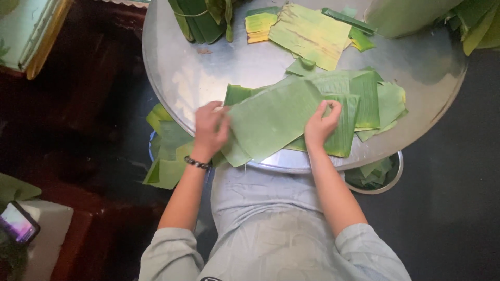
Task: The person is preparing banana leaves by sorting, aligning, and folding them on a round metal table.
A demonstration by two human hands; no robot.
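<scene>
A large pale green banana leaf piece (pixel 273 119) lies on top of a pile of cut leaf pieces (pixel 364 101) at the near edge of a round metal tray (pixel 208 73). My left hand (pixel 210 129), with a dark bead bracelet at the wrist, grips the leaf's left edge. My right hand (pixel 323 122) pinches its right edge, fingers curled over the leaf. The leaf's near corner hangs slightly over the tray's rim.
More leaf pieces, some yellowed (pixel 304 31), lie at the tray's far side, beside a tied bundle of dark green leaves (pixel 200 21). Leaf scraps fill a bowl (pixel 375 174) under the tray at right and a heap (pixel 166 151) at left. A phone (pixel 18 222) lies lower left.
</scene>
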